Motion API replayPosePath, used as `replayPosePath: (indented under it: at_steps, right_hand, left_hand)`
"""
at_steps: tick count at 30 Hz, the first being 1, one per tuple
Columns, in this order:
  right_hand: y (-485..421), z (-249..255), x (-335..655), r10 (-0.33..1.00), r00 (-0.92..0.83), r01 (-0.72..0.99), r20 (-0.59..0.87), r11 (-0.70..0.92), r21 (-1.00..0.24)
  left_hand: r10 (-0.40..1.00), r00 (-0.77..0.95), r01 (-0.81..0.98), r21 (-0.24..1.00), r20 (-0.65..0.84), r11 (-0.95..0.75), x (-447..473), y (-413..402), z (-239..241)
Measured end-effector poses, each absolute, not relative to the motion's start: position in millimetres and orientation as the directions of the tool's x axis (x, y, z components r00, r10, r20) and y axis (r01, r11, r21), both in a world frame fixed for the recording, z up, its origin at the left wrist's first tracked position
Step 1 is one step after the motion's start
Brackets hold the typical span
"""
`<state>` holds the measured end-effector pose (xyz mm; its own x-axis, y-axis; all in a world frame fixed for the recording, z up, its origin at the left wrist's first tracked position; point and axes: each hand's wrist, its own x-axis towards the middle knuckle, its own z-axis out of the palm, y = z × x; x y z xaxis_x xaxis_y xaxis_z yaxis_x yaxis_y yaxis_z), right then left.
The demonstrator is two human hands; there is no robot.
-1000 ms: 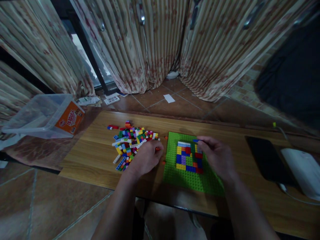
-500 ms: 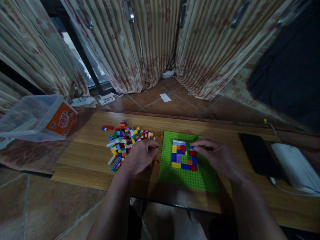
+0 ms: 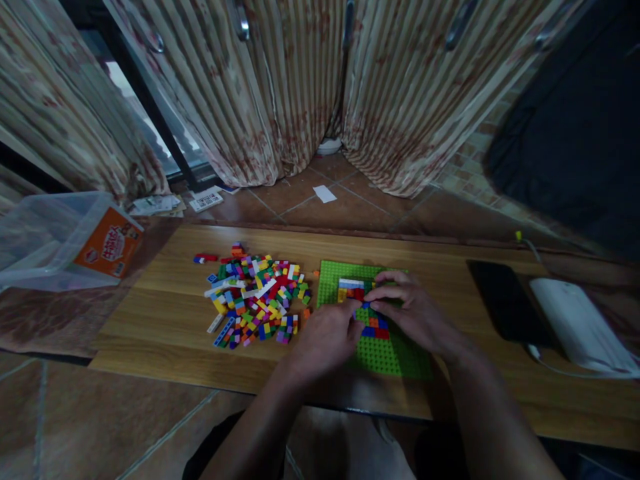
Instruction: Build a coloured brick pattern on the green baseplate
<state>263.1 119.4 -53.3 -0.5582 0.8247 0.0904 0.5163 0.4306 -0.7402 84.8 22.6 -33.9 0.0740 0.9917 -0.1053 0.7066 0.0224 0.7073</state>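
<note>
My left hand [image 3: 327, 335] is over the left part of the green baseplate [image 3: 390, 360], fingers pinched. Whatever they hold is hidden. Close by on the right, my right hand [image 3: 413, 310] pinches a small blue brick [image 3: 367, 305] between thumb and fingertips, and the two hands' fingertips nearly meet. Under them lies a patchwork of coloured bricks [image 3: 376, 331] on the baseplate, with white, yellow, red and blue parts showing; its middle is covered by my fingers. Left of the baseplate spreads a pile of loose toy bricks [image 3: 270, 293] in many colours.
All this is on a long wooden table [image 3: 150, 320]. To the right lie a black phone-like slab [image 3: 507, 303] and a white device [image 3: 583, 327] with a cable. A clear plastic bin [image 3: 55, 233] with an orange label stands beyond the left end. Curtains hang behind.
My left hand has moved right, from beside the brick pile onto the baseplate, uncovering more of the pile. My right hand has shifted slightly left with the blue brick. The whole view has shifted a little.
</note>
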Motion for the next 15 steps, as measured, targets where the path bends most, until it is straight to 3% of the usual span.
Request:
replayPosePath:
  at_steps: [15]
  right_hand:
    - [119.2,-55.4,259.2,0.868,-0.484,0.505,0.111,0.381,-0.774]
  left_hand:
    - [0.989,0.06,0.719,0.693,-0.138,0.053,88.4,23.4,-33.6]
